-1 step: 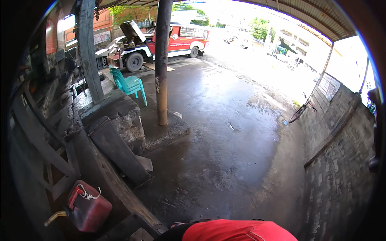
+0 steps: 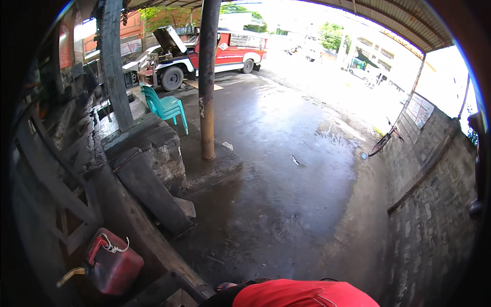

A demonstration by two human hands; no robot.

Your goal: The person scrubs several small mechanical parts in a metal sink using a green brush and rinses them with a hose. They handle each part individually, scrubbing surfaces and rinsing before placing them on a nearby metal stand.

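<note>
Neither of my hands is in view. Red clothing (image 2: 302, 294) of mine fills the lower edge, with a dark sleeve or trouser leg beside it. What looks like part of a foot in a striped sandal (image 2: 225, 286) shows just left of it. At the lower left, a red plastic jerrycan (image 2: 120, 266) leans on a dark wooden ledge. White cord (image 2: 113, 244) is tied about its handle, and a yellowish spout (image 2: 70, 276) points to the left.
A rusty post (image 2: 206, 102) rises from a concrete base. Stacked teal chairs (image 2: 166, 106) stand behind a stone block (image 2: 161, 153). Beyond is a red jeepney (image 2: 230, 51), its hood raised. A bicycle (image 2: 384, 140) leans on the block wall (image 2: 434, 184) at right. The concrete floor (image 2: 276, 189) looks wet.
</note>
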